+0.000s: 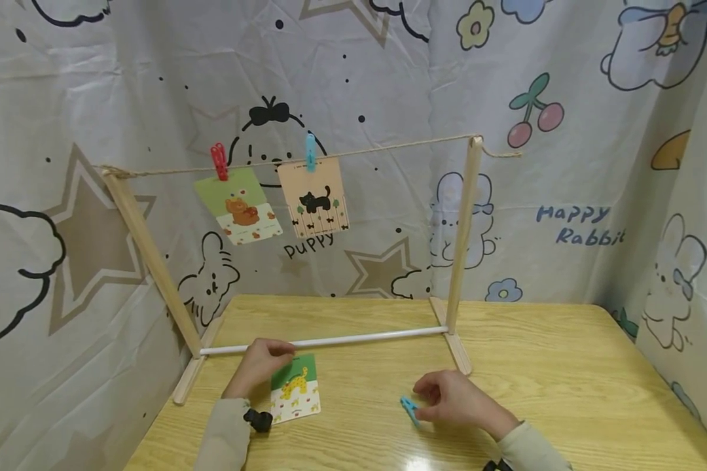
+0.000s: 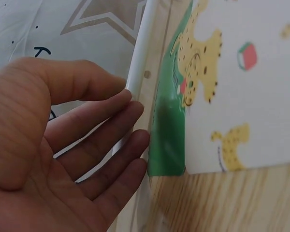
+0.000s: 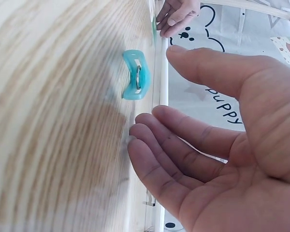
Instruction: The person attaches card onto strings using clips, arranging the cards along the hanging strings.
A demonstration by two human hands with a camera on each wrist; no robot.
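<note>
A card with a yellow leopard on green and white (image 1: 295, 389) lies on the table. At its top left corner is my left hand (image 1: 264, 360), fingers loosely bent, fingertips right by the green edge in the left wrist view, with nothing between thumb and fingers. To the right, a light blue clothespin (image 1: 409, 411) lies on the wood, its metal spring showing in the right wrist view. My right hand (image 1: 456, 400) hovers beside it; thumb and fingers (image 3: 183, 169) are spread apart and hold nothing.
Behind the hands stands a wooden frame (image 1: 461, 235) with a white crossbar (image 1: 359, 339) low down and a twine line (image 1: 389, 149) on top. A red clothespin (image 1: 219, 161) holds a bear card (image 1: 239, 208); a blue clothespin (image 1: 310, 152) holds a black cat card (image 1: 315, 199).
</note>
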